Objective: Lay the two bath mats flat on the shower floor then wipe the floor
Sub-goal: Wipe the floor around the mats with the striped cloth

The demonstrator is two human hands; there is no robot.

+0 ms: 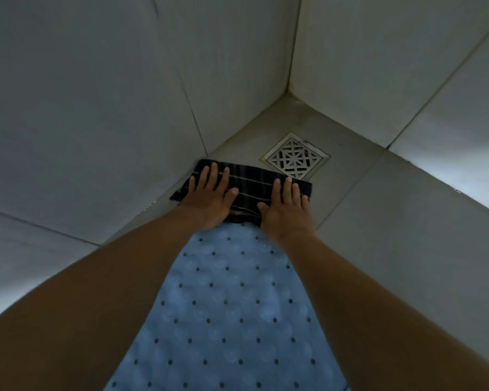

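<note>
A light blue bath mat (226, 306) with rows of small dark holes lies flat on the shower floor (378, 221), between my forearms. Only this one mat is in view. Beyond its far end a dark cloth (251, 179) with thin pale stripes is spread on the grey tile. My left hand (209, 196) presses flat on the cloth's left part, fingers spread. My right hand (285, 210) presses flat on its right part. The cloth's near edge meets the mat's far end.
A square metal drain grate (295, 156) sits just past the cloth, near the corner where two tiled walls (124, 94) meet. The left wall runs close beside the cloth's left edge. Grey floor tile extends to the right of the mat.
</note>
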